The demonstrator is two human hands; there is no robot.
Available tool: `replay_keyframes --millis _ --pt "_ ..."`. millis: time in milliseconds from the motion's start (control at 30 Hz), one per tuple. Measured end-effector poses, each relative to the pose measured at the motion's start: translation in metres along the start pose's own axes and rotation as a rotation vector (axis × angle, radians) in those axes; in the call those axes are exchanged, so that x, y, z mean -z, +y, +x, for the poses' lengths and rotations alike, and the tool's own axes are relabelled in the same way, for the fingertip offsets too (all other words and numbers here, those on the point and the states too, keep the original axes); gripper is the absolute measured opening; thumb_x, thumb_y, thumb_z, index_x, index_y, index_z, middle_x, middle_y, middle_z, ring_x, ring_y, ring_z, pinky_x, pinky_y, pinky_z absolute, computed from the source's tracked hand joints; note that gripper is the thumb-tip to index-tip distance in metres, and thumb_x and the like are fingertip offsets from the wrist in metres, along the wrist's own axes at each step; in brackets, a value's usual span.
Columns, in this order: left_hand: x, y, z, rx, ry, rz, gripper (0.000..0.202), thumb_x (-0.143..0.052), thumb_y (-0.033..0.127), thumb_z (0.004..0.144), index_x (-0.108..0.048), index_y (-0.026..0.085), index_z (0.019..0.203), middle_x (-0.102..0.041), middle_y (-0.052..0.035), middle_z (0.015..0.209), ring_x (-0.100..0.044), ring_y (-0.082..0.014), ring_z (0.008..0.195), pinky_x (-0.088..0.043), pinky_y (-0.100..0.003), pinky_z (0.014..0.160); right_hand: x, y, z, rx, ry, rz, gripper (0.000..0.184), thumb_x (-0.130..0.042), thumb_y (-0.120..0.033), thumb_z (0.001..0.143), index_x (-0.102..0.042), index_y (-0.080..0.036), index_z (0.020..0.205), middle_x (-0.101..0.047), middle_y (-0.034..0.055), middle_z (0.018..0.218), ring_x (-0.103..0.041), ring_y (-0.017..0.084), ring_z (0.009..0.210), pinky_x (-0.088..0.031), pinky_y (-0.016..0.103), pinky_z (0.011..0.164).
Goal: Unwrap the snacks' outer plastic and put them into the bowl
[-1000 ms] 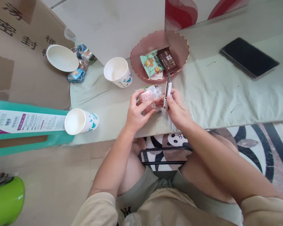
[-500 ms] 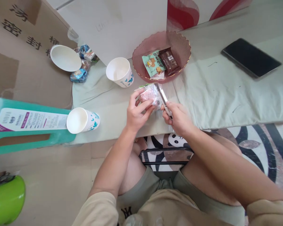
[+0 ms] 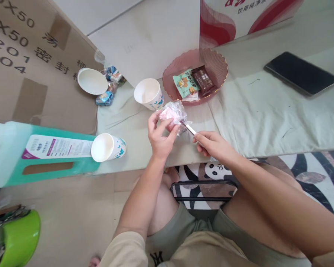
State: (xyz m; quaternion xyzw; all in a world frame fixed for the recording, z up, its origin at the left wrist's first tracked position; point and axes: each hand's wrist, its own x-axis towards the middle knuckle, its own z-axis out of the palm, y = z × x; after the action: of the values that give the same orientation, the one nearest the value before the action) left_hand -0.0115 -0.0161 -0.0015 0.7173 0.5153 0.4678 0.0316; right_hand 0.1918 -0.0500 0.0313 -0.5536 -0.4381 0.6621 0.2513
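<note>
My left hand (image 3: 161,136) is closed on a pinkish packet in clear, crinkled plastic (image 3: 171,114), held over the cloth-covered table. Gripped in my right hand (image 3: 211,144) is a slim white utility knife (image 3: 190,129). Its dark tip touches the plastic at the packet's right side, and the very end is hidden there. Just behind the packet stand a paper cup (image 3: 149,94) with blue print and a pink ribbed bowl (image 3: 174,61). Inside the bowl lie a green snack packet (image 3: 186,82) and a brown one (image 3: 203,79).
A second paper cup (image 3: 108,147) stands beside a green liquid jug (image 3: 83,163) at the left. Farther back are a white bowl (image 3: 92,81), blue wrapped snacks (image 3: 105,98) and a cardboard box (image 3: 69,107). A black tablet-like device (image 3: 302,72) lies at the right.
The knife has gone from lying across the packet's right side to pointing its tip into the plastic. My right hand has drawn slightly lower. The whole view has shifted a little.
</note>
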Motion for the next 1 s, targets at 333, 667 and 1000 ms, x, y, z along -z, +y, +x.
replay_keyframes --millis 333,667,1000 --pt "0.006 -0.009 -0.009 0.536 -0.021 -0.129 0.059 -0.083 0.039 0.079 -0.054 0.027 0.129 -0.055 -0.0103 0.131 -0.061 -0.0221 0.117 -0.057 -0.035 0.095 0.046 0.019 0.003 0.507 0.469 -0.65 0.028 -0.053 -0.039 0.092 -0.073 -0.021 0.097 -0.067 0.0091 0.083 -0.061 0.023 0.072 -0.046 0.037 0.067" --pt "0.021 -0.017 0.009 0.529 -0.227 -0.006 0.041 -0.071 0.029 0.086 -0.057 0.024 0.124 -0.072 -0.0083 0.115 -0.072 -0.0223 0.098 -0.059 -0.039 0.091 0.085 0.033 0.015 0.418 0.777 -1.0 0.037 -0.051 -0.028 0.089 -0.073 -0.02 0.118 -0.067 0.0186 0.111 -0.062 0.035 0.099 -0.045 0.05 0.083" --pt "0.025 -0.017 0.006 0.592 -0.351 -0.161 0.071 -0.07 0.013 0.076 -0.05 0.029 0.142 -0.068 -0.0082 0.122 -0.067 -0.0109 0.069 -0.057 -0.026 0.064 0.024 0.021 0.035 0.578 0.462 -0.511 0.061 -0.063 -0.039 0.082 -0.053 -0.02 0.14 -0.07 0.0165 0.126 -0.067 0.033 0.112 -0.052 0.051 0.096"
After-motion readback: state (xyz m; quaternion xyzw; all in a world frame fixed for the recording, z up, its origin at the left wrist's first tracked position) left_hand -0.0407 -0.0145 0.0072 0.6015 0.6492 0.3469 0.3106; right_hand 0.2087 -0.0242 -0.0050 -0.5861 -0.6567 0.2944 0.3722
